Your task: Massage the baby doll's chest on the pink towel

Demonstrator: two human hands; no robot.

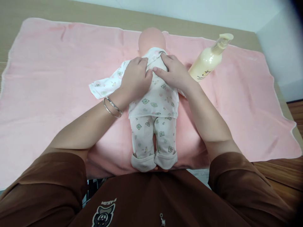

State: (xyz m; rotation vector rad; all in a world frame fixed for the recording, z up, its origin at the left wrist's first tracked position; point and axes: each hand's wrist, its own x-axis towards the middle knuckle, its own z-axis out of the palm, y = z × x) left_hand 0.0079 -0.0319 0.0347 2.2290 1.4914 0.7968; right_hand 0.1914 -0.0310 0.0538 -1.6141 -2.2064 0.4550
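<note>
A baby doll (151,39) with a bald head lies on a pink blanket, its feet toward me and no face showing. It wears a white printed baby shirt (156,99) and matching trousers (142,135) with folded cuffs. My left hand (137,75) is closed on the shirt at the upper left, its fingertips near the collar and its thumb pointing inward. At the collar's right side, my right hand (175,71) grips the cloth, with thumb and forefinger on the fabric. One shirt sleeve (104,86) stretches flat to the left. My right forearm mostly hides the other sleeve.
The pink blanket (59,72) covers most of the wooden table (99,15). A pale yellow pump bottle (207,63) lies tilted beyond my right hand. Behind the table is a white wall (213,12); wooden flooring (279,176) shows at lower right.
</note>
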